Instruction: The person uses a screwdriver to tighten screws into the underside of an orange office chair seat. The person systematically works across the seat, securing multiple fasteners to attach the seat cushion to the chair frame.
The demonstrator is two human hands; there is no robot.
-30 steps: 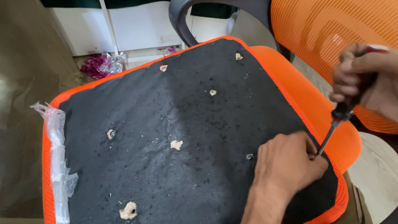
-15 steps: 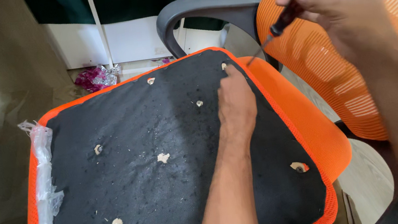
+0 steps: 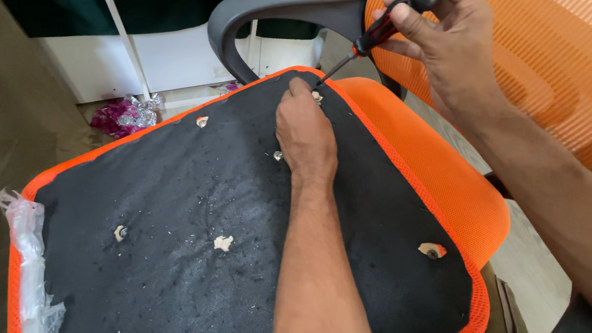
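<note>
An upturned chair seat (image 3: 168,227) lies before me, its underside covered in black fabric with an orange mesh rim. Several torn holes in the fabric show pale wood. My left hand (image 3: 304,131) presses flat on the fabric near the far right corner, fingers next to a hole (image 3: 317,97). My right hand (image 3: 445,35) grips a screwdriver (image 3: 387,23) with a red and black handle, its tip pointing down at that same hole.
A grey plastic armrest (image 3: 277,11) arches behind the seat. The orange mesh chair back (image 3: 569,58) stands at the right. Clear plastic wrap (image 3: 30,297) hangs along the seat's left edge. Crumpled purple foil (image 3: 126,116) lies on the floor by a white cabinet.
Both hands have moved from the seat's near right edge to its far right corner. The screwdriver tip has come down towards the hole there, and a hole near the front right is uncovered.
</note>
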